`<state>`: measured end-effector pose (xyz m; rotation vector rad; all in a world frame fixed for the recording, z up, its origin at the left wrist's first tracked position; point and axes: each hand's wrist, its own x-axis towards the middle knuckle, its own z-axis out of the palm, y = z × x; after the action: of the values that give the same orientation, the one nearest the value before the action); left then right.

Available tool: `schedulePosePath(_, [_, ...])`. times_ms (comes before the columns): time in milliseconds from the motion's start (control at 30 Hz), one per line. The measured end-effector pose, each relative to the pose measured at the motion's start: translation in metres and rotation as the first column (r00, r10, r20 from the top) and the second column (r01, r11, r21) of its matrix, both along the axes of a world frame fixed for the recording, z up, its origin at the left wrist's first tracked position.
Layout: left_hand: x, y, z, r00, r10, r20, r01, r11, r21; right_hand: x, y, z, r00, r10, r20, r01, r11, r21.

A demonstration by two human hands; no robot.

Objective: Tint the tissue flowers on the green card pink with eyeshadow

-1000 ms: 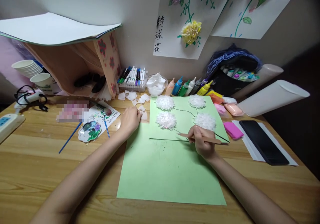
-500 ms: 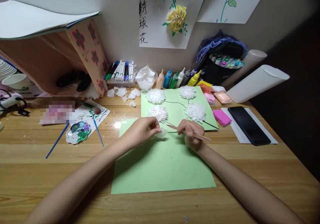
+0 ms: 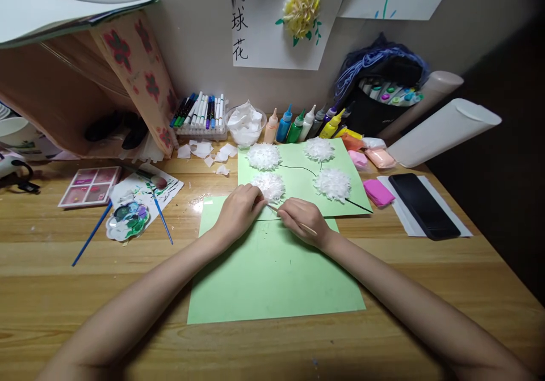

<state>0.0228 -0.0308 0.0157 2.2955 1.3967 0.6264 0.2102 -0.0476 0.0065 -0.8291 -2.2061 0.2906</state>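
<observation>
My left hand (image 3: 239, 212) is closed just below the lower left white paper flower (image 3: 269, 186). Its fingertips meet the tip of a thin wooden stick (image 3: 307, 229); the scrap of tissue paper pinched there half a second ago is now hidden by the fingers. My right hand (image 3: 304, 220) grips that stick, which slants down to the right. Both hands are over the lower edge of a green sheet (image 3: 293, 156) bearing several fluffy white flowers and thin dark stem lines. It overlaps a second green sheet (image 3: 276, 284) nearer me.
White paper scraps (image 3: 202, 149) lie by a bowl of tissue paper (image 3: 246, 124). Behind stand markers (image 3: 200, 113) and paint bottles (image 3: 293, 128). On the left are a paint palette (image 3: 128, 220) and brushes (image 3: 91, 233); on the right, pink clay (image 3: 378, 192) and a phone (image 3: 423, 206).
My hands have come together, and the stick's tip now reaches my left fingertips. The tissue scrap has gone out of sight. The view has tilted slightly downward.
</observation>
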Motion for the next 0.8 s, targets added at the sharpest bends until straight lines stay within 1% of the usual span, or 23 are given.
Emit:
schedulePosePath(100, [0.001,0.002,-0.005,0.992,0.052,0.116,-0.047,0.998,-0.043,-0.002,0.003,0.000,1.000,-0.019,-0.004,0.019,1.000,0.009])
schedulePosePath(200, [0.000,0.004,-0.008,0.963,0.156,0.218,-0.133,0.984,-0.117,-0.004,0.007,0.001,1.000,-0.025,-0.001,0.025,1.000,0.018])
schedulePosePath(267, [0.000,0.005,-0.008,0.951,0.205,0.229,-0.176,0.974,-0.141,-0.005,0.009,0.002,0.999,-0.031,0.003,0.031,0.999,0.018])
schedulePosePath(367, [-0.001,0.005,-0.008,0.951,0.227,0.212,-0.198,0.969,-0.149,-0.007,0.012,0.003,0.998,-0.053,0.025,0.054,0.999,-0.006])
schedulePosePath(467, [-0.001,0.004,-0.007,0.950,0.240,0.202,-0.210,0.965,-0.159,-0.010,0.016,0.007,0.996,-0.078,0.042,0.081,0.994,-0.077])
schedulePosePath(533, [-0.001,0.003,-0.006,0.949,0.245,0.197,-0.215,0.963,-0.162,-0.014,0.019,0.011,0.994,-0.110,0.021,0.112,0.982,-0.155])
schedulePosePath(600, [0.000,0.004,-0.006,0.951,0.247,0.187,-0.219,0.963,-0.157,-0.020,0.026,0.018,0.988,-0.156,-0.011,0.147,0.953,-0.264])
schedulePosePath(633, [0.000,0.004,-0.006,0.952,0.247,0.183,-0.220,0.963,-0.154,-0.024,0.030,0.022,0.983,-0.181,-0.023,0.164,0.930,-0.330])
schedulePosePath(733, [0.000,0.004,-0.007,0.952,0.247,0.179,-0.222,0.963,-0.152,-0.034,0.045,0.033,0.969,-0.244,-0.048,0.182,0.827,-0.531])
schedulePosePath(800, [0.000,0.004,-0.007,0.951,0.245,0.188,-0.219,0.964,-0.151,-0.037,0.053,0.037,0.963,-0.262,-0.057,0.171,0.764,-0.622])
